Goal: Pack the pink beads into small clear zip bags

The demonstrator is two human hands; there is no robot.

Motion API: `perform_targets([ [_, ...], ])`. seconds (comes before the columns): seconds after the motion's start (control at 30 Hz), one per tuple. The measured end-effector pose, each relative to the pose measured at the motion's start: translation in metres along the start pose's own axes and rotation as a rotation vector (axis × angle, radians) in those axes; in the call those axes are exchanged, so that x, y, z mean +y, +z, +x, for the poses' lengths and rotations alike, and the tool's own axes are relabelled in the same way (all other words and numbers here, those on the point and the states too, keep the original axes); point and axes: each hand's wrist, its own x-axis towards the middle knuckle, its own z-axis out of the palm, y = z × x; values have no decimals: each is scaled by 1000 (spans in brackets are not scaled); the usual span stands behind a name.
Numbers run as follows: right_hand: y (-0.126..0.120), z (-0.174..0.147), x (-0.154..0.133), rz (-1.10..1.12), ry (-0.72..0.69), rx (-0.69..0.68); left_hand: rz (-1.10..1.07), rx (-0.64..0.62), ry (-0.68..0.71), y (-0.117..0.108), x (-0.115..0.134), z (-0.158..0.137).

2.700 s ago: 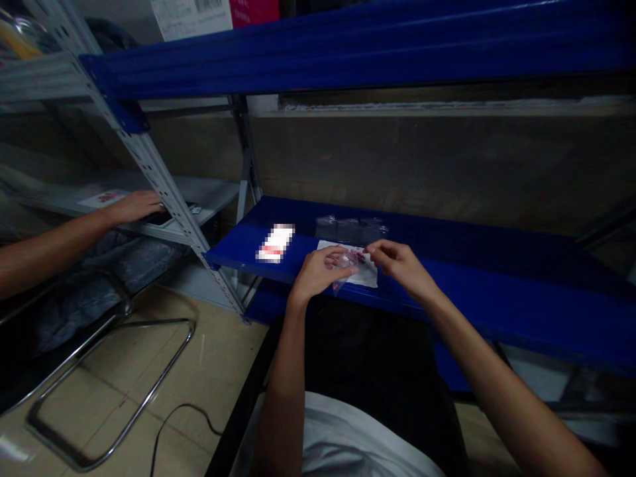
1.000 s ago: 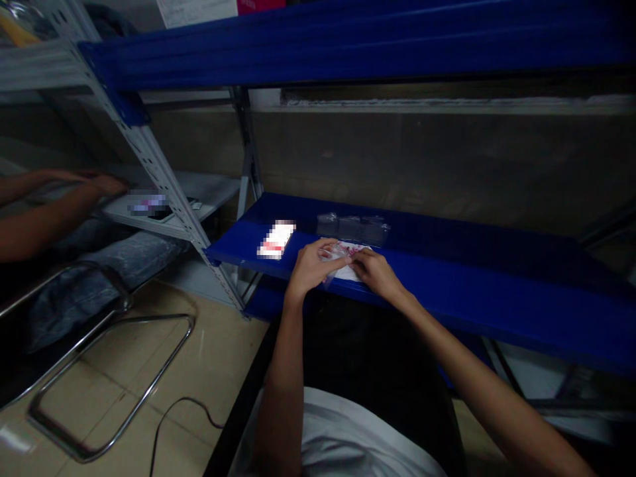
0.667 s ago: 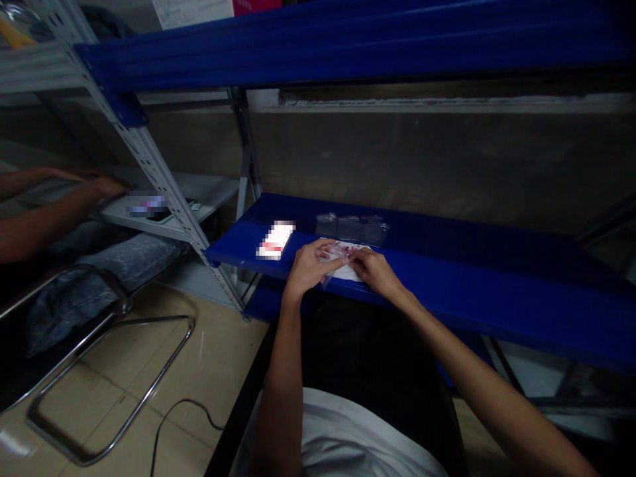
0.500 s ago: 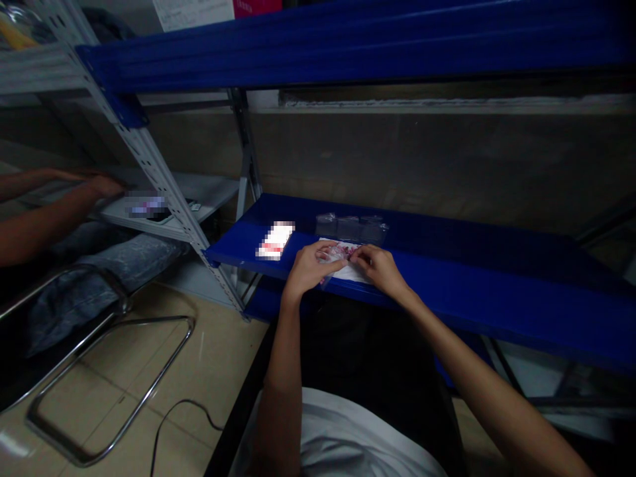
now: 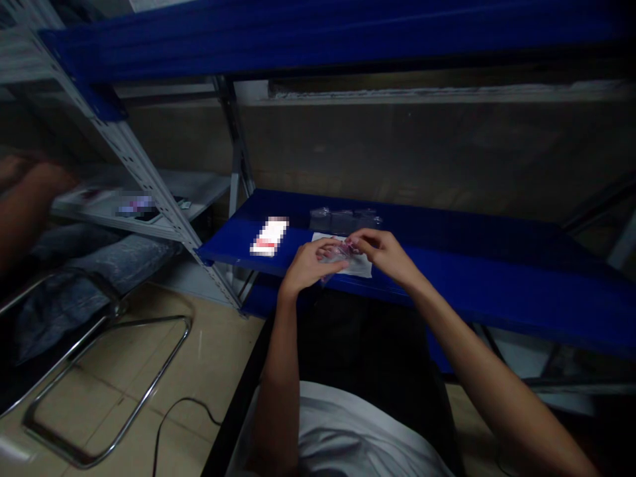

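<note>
A small clear plastic bag (image 5: 340,250) with pinkish-red pieces in it lies over a white sheet of paper (image 5: 358,266) on the blue shelf. My left hand (image 5: 307,266) grips the bag from its left side, thumb along the near edge. At the bag's upper right, my right hand (image 5: 383,250) has thumb and forefinger pinched on something small and pinkish; whether it is a loose piece or part of the bag is too small to tell. Behind the paper lie several flat clear plastic bags (image 5: 342,219).
A lit phone (image 5: 269,236), blurred out, rests left of the paper on the blue shelf (image 5: 477,271). A metal upright (image 5: 149,179) divides it from a grey shelf, where another person's hands (image 5: 40,175) show. A blue beam (image 5: 338,40) crosses above; a chair frame (image 5: 106,391) stands lower left.
My right hand has lifted slightly and moved a little away from the paper's right side, uncovering more of it. My left hand keeps its grip. The other person's hands have moved left.
</note>
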Motion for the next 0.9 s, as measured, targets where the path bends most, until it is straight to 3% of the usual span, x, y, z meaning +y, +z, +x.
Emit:
perform_targets([
  [0.1, 1, -1, 28, -98, 29, 59, 39, 35, -21, -2, -1, 1],
  [0.3, 15, -7, 68, -353, -31, 31, 40, 49, -42, -3, -1, 1],
  [0.77, 27, 4, 69, -484, -102, -74, 45, 75, -62, -7, -4, -1],
  [0.9, 18, 3, 64, -509, -25, 20, 58, 61, -65, -8, -4, -2],
])
